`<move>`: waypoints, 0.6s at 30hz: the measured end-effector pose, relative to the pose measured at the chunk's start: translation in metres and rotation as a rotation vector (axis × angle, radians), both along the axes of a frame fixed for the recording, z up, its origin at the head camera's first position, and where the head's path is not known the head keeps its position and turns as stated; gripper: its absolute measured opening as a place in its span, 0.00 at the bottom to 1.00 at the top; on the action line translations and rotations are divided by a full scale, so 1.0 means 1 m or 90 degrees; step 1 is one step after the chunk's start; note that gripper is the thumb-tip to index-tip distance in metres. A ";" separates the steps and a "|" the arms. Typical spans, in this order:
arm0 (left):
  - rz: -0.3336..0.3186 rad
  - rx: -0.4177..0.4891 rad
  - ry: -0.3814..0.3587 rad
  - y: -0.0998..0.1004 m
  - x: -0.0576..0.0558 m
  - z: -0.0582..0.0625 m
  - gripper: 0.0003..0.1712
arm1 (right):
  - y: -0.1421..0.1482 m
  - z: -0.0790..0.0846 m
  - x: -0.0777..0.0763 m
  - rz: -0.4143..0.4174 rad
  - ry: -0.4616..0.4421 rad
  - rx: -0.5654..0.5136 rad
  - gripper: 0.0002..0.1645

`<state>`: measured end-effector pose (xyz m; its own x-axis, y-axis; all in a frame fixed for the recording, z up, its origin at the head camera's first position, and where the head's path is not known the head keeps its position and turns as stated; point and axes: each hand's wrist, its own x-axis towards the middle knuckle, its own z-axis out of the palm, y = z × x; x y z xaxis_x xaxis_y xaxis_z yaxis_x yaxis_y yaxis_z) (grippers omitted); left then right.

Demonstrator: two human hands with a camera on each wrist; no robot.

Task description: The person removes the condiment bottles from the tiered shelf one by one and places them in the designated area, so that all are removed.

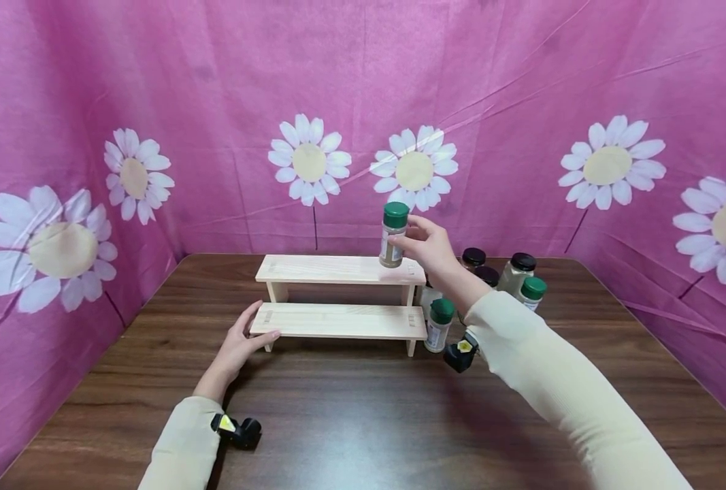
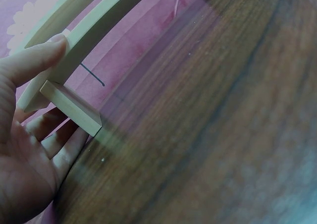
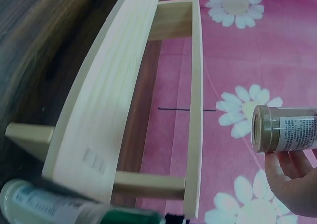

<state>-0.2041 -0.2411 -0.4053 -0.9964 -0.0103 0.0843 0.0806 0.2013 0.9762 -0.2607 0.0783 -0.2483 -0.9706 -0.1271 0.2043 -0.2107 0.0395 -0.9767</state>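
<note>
A two-tier light wooden rack (image 1: pixel 338 320) stands on the table. My left hand (image 1: pixel 240 340) grips the left end of its lower tier, thumb on the top board and fingers around the end, as the left wrist view shows. My right hand (image 1: pixel 426 248) holds a spice jar (image 1: pixel 392 235) with a green lid, upright above the right part of the upper tier (image 1: pixel 326 269). In the right wrist view the jar's base (image 3: pixel 262 129) is apart from the rack. Another green-lidded jar (image 1: pixel 437 330) stands beside the rack's right end.
Behind my right forearm stand several more jars, among them a black-lidded jar (image 1: pixel 518 272) and a green-lidded one (image 1: pixel 531 292). A pink cloth (image 1: pixel 363 82) with white daisies hangs behind the brown wooden table (image 1: pixel 338 422).
</note>
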 end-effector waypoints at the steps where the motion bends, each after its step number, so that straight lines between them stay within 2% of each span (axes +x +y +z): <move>1: -0.003 0.001 0.020 -0.001 -0.001 -0.003 0.44 | 0.003 -0.001 0.000 0.000 0.000 0.001 0.28; 6: -0.007 0.004 0.016 -0.001 -0.001 -0.002 0.43 | 0.020 -0.002 0.004 -0.008 -0.008 0.031 0.28; 8: -0.003 0.006 -0.011 0.000 0.000 0.002 0.44 | 0.026 -0.001 0.006 -0.013 -0.010 0.043 0.29; 10: -0.003 0.007 -0.015 0.001 0.001 0.003 0.44 | 0.032 -0.002 0.008 -0.017 -0.012 0.042 0.29; 14: -0.006 0.008 -0.013 0.001 0.002 0.004 0.44 | 0.049 -0.009 0.007 -0.016 0.011 0.037 0.31; 15: -0.006 0.008 -0.014 0.001 0.002 0.004 0.45 | 0.061 -0.026 -0.014 0.003 0.016 0.011 0.29; 18: -0.006 0.006 -0.016 0.001 0.003 0.004 0.45 | 0.074 -0.029 -0.014 0.003 0.030 0.020 0.30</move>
